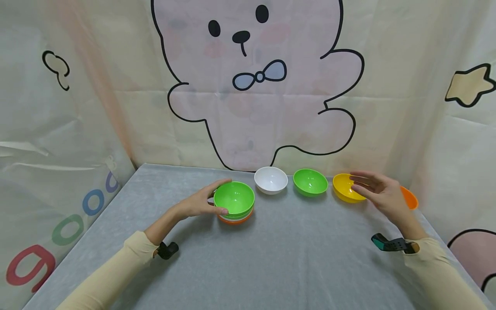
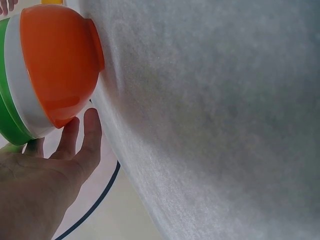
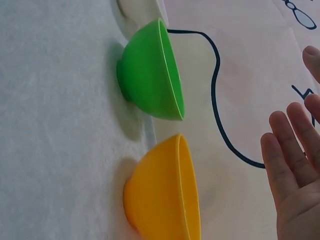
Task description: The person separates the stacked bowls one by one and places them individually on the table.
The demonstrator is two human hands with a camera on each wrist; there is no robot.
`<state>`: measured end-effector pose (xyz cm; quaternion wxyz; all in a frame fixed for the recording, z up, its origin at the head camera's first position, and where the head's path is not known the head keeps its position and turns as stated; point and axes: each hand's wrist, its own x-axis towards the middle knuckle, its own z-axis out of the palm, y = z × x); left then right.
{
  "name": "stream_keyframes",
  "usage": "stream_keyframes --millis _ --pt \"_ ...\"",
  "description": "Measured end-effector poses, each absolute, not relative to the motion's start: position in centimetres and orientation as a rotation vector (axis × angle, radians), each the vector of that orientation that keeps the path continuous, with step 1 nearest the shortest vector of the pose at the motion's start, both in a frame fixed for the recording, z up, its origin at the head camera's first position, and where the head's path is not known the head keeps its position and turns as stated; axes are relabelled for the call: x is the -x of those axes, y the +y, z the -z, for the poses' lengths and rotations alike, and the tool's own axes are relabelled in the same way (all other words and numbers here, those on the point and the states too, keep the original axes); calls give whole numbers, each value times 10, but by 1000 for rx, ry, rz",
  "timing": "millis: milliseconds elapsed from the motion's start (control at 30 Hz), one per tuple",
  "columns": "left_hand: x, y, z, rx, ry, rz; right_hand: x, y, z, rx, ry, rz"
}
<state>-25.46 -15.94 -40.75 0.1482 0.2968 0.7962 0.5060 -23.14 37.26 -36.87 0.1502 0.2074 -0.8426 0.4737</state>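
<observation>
A stack of nested bowls stands on the table left of the middle, a green bowl [image 1: 234,197] on top, a white bowl [image 2: 26,75] under it and an orange bowl [image 2: 60,62] at the bottom. My left hand [image 1: 199,200] grips the stack from the left, thumb at the near side of the rim and fingers round the far side. Over the right edge of a yellow bowl [image 1: 344,189] hovers my right hand [image 1: 381,196], its fingers extended and holding nothing. In the right wrist view that hand is apart from the yellow bowl [image 3: 157,192].
A white bowl [image 1: 271,181] and a green bowl [image 1: 310,183] stand along the back of the grey cloth-covered table [image 1: 286,258]. Partly hidden behind the right hand is an orange bowl [image 1: 410,198]. A printed curtain [image 1: 255,129] hangs right behind the table.
</observation>
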Motion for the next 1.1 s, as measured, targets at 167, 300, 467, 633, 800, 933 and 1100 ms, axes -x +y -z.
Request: stream_keyframes --millis 167,300,467,633,800,933,1100 --pt "255 -159 408 -857 2286 -1458 237 360 368 -621 -2420 -1409" --pt "256 -160 409 -858 2287 -1459 242 349 369 -655 -2398 -1465" --pt "256 -160 409 -854 2288 -1463 249 333 369 -738 -2360 -1542" --pt "256 -161 409 -853 2293 -1456 254 312 371 -809 -2333 -1610" --pt "255 -162 409 -842 2303 -1456 259 293 375 -835 -2325 -1642" --pt "255 -162 408 -839 2300 -1455 261 280 378 -849 -2312 -1673" --pt "255 -161 407 -839 2294 -1451 263 265 379 -885 -2297 -1704"
